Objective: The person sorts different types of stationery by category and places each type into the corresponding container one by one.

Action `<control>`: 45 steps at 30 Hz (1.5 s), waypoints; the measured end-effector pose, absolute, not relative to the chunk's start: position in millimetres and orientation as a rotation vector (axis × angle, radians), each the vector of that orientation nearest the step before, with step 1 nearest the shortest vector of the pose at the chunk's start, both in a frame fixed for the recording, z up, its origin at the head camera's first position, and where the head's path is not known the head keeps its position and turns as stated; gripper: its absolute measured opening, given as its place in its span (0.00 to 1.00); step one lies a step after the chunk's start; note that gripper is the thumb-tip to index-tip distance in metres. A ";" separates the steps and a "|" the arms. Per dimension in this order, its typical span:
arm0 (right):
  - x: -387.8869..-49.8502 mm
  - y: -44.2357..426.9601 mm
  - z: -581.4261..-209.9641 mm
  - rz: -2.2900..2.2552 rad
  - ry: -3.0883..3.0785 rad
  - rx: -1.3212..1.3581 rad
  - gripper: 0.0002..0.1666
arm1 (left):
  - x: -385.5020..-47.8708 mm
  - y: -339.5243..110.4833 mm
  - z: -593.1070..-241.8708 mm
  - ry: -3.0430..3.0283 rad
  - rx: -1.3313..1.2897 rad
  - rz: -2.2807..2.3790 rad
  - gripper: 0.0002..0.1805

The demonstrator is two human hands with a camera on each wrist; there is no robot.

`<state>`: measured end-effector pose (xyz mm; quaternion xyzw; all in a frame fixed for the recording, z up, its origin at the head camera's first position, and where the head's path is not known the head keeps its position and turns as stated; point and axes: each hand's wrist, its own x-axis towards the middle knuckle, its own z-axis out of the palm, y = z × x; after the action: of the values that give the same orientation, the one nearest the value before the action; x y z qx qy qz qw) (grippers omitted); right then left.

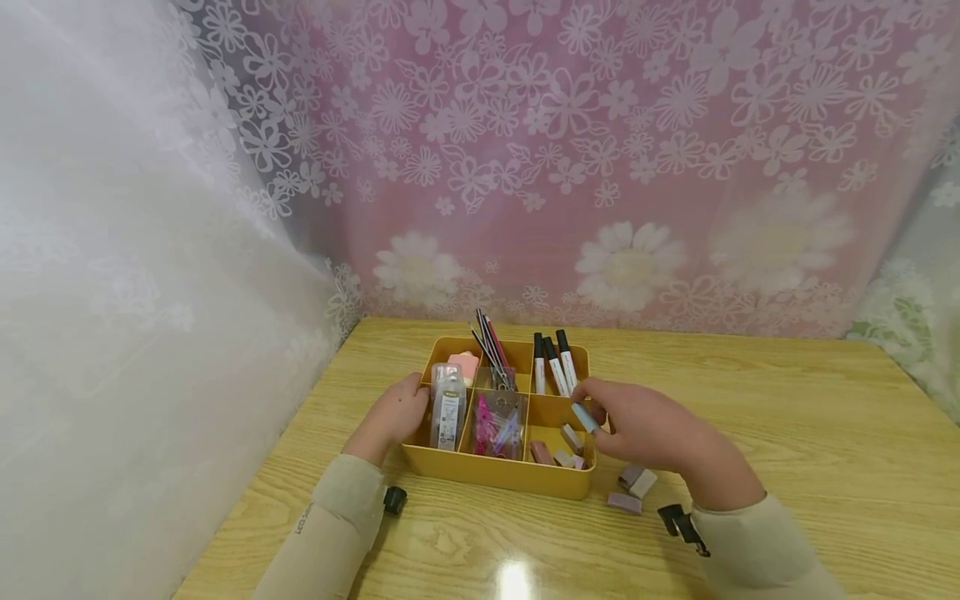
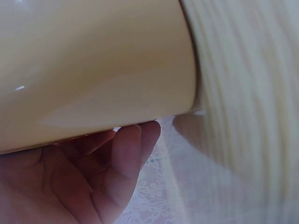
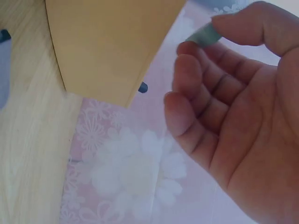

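A yellow divided organizer box (image 1: pixel 498 473) stands on the table. My right hand (image 1: pixel 648 429) pinches a small pale blue-green eraser (image 3: pixel 205 35) between thumb and fingertips, above the box's front right compartment. Several small erasers (image 1: pixel 542 452) lie in that compartment. Beside the box's right end, loose erasers (image 1: pixel 625 502) rest on the wood. My left hand (image 1: pixel 397 410) is at the box's left side. In the left wrist view its loosely bent fingers (image 2: pixel 126 149) touch the outer wall; the thumb is not clearly seen.
Other compartments hold a labelled clear package (image 1: pixel 448 412), pink and purple clips (image 1: pixel 495 429) in clear packaging, a pink item (image 1: pixel 464 364), pencils (image 1: pixel 491 342) and three black-capped markers (image 1: pixel 553 367). A flowered curtain (image 1: pixel 570 167) hangs behind the wooden table (image 1: pixel 735 400).
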<state>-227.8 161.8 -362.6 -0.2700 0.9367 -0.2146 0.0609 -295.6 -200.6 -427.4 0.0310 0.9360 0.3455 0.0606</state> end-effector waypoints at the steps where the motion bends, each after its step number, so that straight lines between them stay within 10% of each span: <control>1: -227.9 160.4 -363.2 -0.649 2.844 -0.827 0.24 | -295.4 -200.5 -427.5 2.832 0.093 1.046 0.25; 20: -227.1 170.8 -360.3 -0.544 2.892 -0.801 0.07 | -296.2 -199.9 -427.5 2.829 0.089 1.051 0.25; 45: -243.2 188.6 -402.4 -0.491 2.626 -0.393 0.14 | -295.6 -200.5 -427.7 2.825 0.071 1.045 0.26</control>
<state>-243.2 188.6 -402.4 -0.1422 0.9489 -0.1773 0.2189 -295.6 -200.5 -427.7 0.0234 0.9357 0.3462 0.0640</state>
